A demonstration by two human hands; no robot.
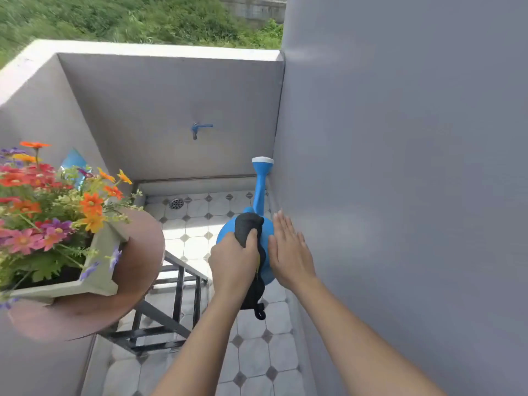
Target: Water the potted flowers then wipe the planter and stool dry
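Observation:
A white rectangular planter [100, 281] full of red, orange, pink and purple flowers [43, 207] stands on a round brown stool [137, 270] at the left. My left hand [233, 261] is shut on a dark grey cloth [248, 227] that hangs down past my wrist. Behind the cloth is a blue watering can [265, 247] with a long spout and white rose [262, 160], close to the right wall. My right hand [288, 250] is flat and open, its palm against the can's right side.
A blue tap [200, 128] juts from the far grey wall above a floor drain [176, 203]. The stool's black metal legs [177, 304] stand over the tiled floor. A tall grey wall [400, 195] fills the right; a low parapet bounds the left.

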